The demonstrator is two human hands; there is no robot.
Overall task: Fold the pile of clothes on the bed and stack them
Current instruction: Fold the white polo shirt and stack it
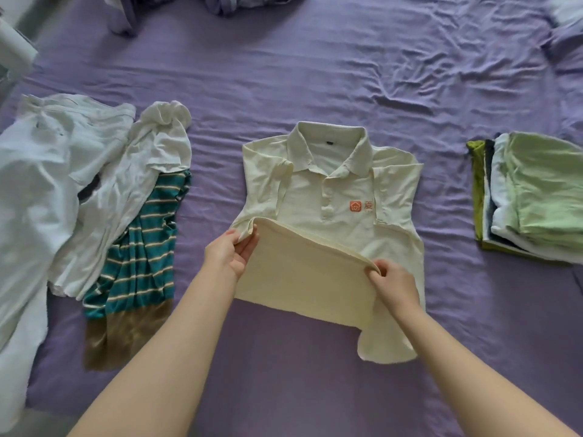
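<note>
Hem of the cream polo shirt is what I am watching, because the coming fold depends on where it is lying against the collar. The shirt is lying face up in the middle of the purple bedsheet, its long axis running from the collar at the far end toward me, sleeves already turned in over the chest. The lower part is doubling back over itself, so the collar is lying straight ahead of both grips, and I judge the hem needs carrying away from me to meet it.

My left hand is pinching the near-left corner of the raised edge, thumb on top and fingers tucked beneath. My right hand is pinching the same edge nearer to me than the left, fingers curled over the cloth, so the edge is slanting (the right side is lagging, and a loose flap is hanging below that wrist). The left hand is nearer the collar.

Left of the polo, well apart from it, the unfolded pile is sprawling: white garments over a teal striped shirt. Right of the polo, also well apart, the folded stack is sitting with a pale green piece on top; no basket or box is showing.
</note>
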